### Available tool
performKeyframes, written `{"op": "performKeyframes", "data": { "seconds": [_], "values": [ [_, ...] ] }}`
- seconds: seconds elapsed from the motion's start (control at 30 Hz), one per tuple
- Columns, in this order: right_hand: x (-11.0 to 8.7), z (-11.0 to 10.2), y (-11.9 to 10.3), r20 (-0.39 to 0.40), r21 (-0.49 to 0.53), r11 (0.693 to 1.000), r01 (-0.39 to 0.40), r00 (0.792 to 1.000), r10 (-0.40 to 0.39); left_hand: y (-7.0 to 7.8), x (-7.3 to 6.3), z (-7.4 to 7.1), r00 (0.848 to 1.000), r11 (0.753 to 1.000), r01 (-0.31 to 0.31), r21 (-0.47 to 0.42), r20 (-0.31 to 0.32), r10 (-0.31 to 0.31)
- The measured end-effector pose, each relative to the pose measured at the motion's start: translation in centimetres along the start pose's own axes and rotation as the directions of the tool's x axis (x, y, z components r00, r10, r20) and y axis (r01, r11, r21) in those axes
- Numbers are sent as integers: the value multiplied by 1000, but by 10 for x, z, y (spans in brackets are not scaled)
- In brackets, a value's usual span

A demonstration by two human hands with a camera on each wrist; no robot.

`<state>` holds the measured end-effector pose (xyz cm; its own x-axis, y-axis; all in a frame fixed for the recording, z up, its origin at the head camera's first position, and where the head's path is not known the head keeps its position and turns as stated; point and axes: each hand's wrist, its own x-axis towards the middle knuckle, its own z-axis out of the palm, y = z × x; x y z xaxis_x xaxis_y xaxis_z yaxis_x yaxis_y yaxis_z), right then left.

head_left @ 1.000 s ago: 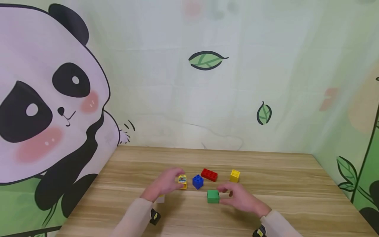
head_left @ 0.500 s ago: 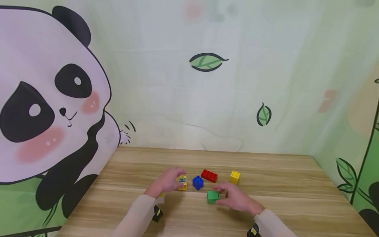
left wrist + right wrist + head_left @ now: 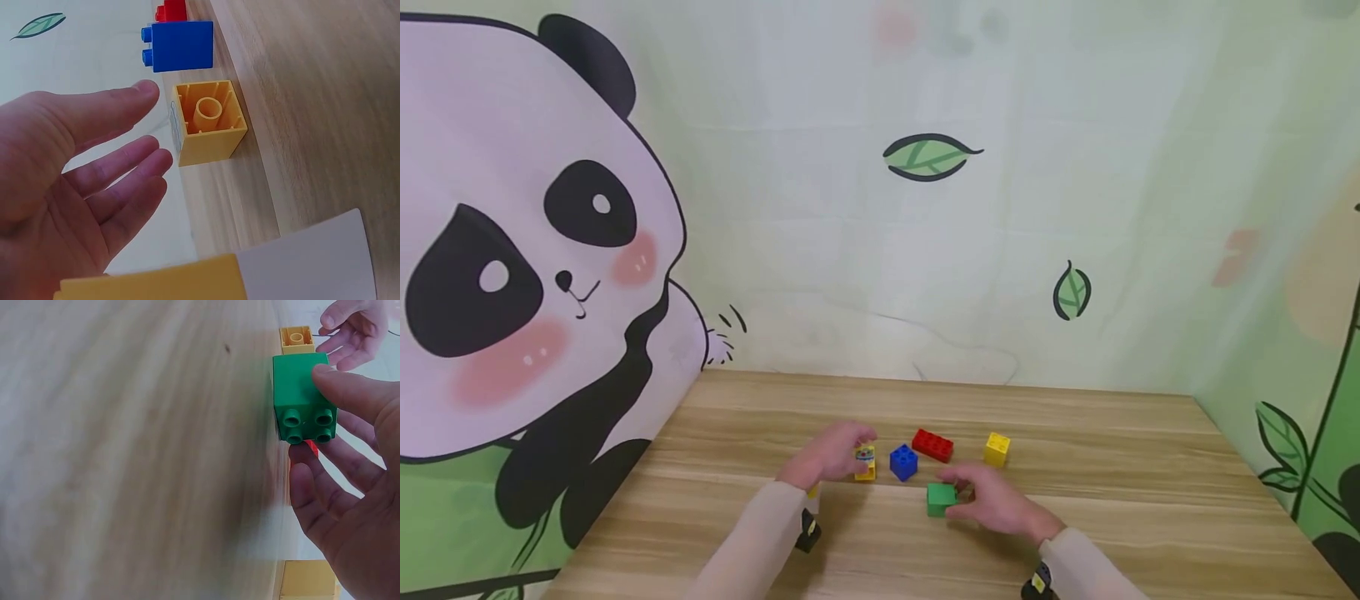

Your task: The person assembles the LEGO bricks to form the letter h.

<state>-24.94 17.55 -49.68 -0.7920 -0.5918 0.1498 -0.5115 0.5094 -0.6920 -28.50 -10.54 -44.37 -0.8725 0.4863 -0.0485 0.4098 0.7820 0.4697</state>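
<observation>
The right hand [image 3: 995, 500] straddles the green block [image 3: 300, 384] — whether it pinches, I cannot tell; the block lies sideways on the table [image 3: 880, 554], smooth-faced, four round studs toward that hand; the left hand [image 3: 831, 454], fingers spread, is beside a yellow block [image 3: 212, 147] — hollow underside showing.

A pale printed backdrop [image 3: 820, 250] rises behind the wood-grain tabletop [image 3: 1150, 500], a large cartoon panda [image 3: 512, 158] filling its left side. Further right, a green leaf [image 3: 928, 157] lies nearly level, with a smaller upright leaf [image 3: 1072, 292] lower down and a leafy stem [image 3: 1283, 433] at the edge.
</observation>
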Motion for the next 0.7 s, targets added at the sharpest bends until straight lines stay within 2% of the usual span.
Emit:
{"op": "performKeyframes", "data": {
  "seconds": [0.3, 0.7],
  "values": [
    [1, 0, 3, 18, 19, 999, -48, 999, 48, 0, 7, 3, 998, 998, 64, 4, 29, -64],
    [-1, -1, 2, 12, 31, 998, -47, 999, 46, -4, 11, 5, 997, 993, 76, 94, 20, -78]
  ]
}}
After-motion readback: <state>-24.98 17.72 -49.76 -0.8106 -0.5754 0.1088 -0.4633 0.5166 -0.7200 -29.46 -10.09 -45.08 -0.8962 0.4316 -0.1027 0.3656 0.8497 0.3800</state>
